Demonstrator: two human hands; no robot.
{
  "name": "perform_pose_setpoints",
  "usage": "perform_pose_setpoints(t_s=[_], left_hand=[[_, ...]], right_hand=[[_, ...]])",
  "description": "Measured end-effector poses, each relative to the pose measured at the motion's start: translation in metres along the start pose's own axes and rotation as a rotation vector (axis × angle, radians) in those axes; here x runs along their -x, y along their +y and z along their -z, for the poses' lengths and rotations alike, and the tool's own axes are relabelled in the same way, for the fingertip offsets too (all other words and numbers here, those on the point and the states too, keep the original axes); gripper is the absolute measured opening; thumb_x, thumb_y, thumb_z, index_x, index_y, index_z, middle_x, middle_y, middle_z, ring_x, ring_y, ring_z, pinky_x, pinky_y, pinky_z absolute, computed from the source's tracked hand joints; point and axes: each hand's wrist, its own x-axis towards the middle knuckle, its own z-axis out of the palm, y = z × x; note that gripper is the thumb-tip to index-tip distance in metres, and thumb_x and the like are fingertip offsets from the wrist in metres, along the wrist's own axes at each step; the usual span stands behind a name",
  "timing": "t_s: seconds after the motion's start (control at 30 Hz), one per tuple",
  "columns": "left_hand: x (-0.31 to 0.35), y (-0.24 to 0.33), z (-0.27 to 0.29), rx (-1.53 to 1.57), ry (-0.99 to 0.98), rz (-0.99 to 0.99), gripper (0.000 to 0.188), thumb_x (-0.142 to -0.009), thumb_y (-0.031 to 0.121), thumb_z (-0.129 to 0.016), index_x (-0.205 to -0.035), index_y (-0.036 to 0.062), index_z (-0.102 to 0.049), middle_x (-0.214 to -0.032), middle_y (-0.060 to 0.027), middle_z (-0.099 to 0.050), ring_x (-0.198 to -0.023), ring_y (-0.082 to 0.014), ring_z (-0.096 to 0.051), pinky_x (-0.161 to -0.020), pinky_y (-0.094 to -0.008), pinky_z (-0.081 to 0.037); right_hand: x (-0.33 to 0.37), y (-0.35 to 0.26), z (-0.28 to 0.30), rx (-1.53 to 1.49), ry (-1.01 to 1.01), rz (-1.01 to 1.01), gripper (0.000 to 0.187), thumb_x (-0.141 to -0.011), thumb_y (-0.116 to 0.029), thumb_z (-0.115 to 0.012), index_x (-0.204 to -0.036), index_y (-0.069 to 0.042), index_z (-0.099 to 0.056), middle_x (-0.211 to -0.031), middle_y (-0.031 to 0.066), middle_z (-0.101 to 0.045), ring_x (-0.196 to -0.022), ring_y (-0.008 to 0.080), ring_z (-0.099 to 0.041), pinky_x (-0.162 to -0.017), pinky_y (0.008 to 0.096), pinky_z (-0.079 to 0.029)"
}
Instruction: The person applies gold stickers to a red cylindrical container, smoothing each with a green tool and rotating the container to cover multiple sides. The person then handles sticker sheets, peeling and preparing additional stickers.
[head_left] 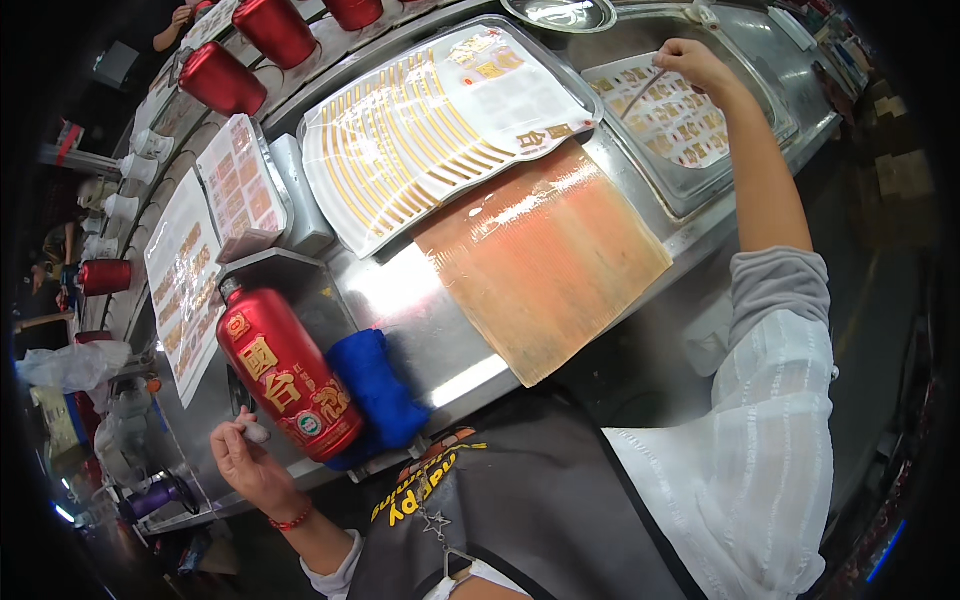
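Red bottle [290,375] just beside left hand [250,470]

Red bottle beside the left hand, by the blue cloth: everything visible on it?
The red bottle has a glossy, metallic-looking cylindrical body, rounded shoulders and a dark neck end. Gold characters and decoration run along its face, with a small green-and-white round emblem near the base. It lies slanted, neck toward upper left, lower side against the blue cloth. Whether the left hand touches it is unclear.
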Motion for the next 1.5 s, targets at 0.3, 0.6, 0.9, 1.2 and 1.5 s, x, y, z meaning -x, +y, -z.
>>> perform_pose_setpoints(t_s=[0.3,0.6,0.9,1.2,1.5], left_hand=[[0.017,-0.022,0.022,-0.01,0.036,0.099,0.013,-0.106,0.014,-0.053,-0.102,0.0024,-0.056,-0.097,-0.0044,-0.059,-0.092,-0.0126,-0.056,-0.087,-0.0284,-0.045],[0.013,-0.031,0.009,-0.029,0.059,0.104,0.012,-0.105,0.013,-0.054,-0.1,0.0022,-0.057,-0.096,-0.005,-0.061,-0.094,-0.0137,-0.057,-0.102,-0.0346,-0.039],[-0.007,0.009,-0.007,-0.056,0.04,-0.223,0.016,-0.104,0.011,-0.049,-0.1,0.0001,-0.061,-0.093,-0.0102,-0.065,-0.1,-0.0199,-0.061,-0.11,-0.0479,-0.039],[-0.037,0.103,-0.093,-0.181,-0.647,-0.586,0.037,-0.09,0.018,-0.065,-0.122,-0.0014,-0.062,-0.122,-0.0164,-0.063,-0.115,-0.0305,-0.057,-0.107,-0.0421,-0.038],[-0.008,0.091,-0.058,-0.219,-0.749,-0.492,0.019,-0.092,0.024,-0.068,-0.094,0.0067,-0.062,-0.091,-0.0093,-0.064,-0.096,-0.0284,-0.055,-0.101,-0.0426,-0.035]], right_hand=[[-0.089,0.091,-0.115,1.187,-0.367,0.048,0.031,-0.078,-0.025,-0.067,-0.099,-0.006,-0.078,-0.108,0.0193,-0.074,-0.106,0.0327,-0.07,-0.091,0.0409,-0.054],[-0.092,0.088,-0.108,1.187,-0.307,0.118,0.033,-0.078,-0.029,-0.071,-0.101,-0.008,-0.078,-0.113,0.0207,-0.071,-0.112,0.0351,-0.064,-0.094,0.0418,-0.053],[0.089,-0.152,-0.026,0.286,-0.035,0.635,0.013,-0.087,-0.009,-0.071,-0.084,0.001,-0.063,-0.101,0.0106,-0.053,-0.093,0.0241,-0.056,-0.084,0.0314,-0.046],[0.269,-0.294,-0.112,0.196,-0.182,1.312,0.009,-0.084,-0.003,-0.073,-0.086,-0.003,-0.064,-0.118,0.0103,-0.051,-0.105,0.0198,-0.056,-0.086,0.0317,-0.045],[0.328,-0.303,-0.169,-0.145,-0.436,1.152,0.011,-0.082,-0.005,-0.077,-0.087,-0.001,-0.067,-0.116,0.0128,-0.052,-0.114,0.0262,-0.053,-0.096,0.0377,-0.044]])
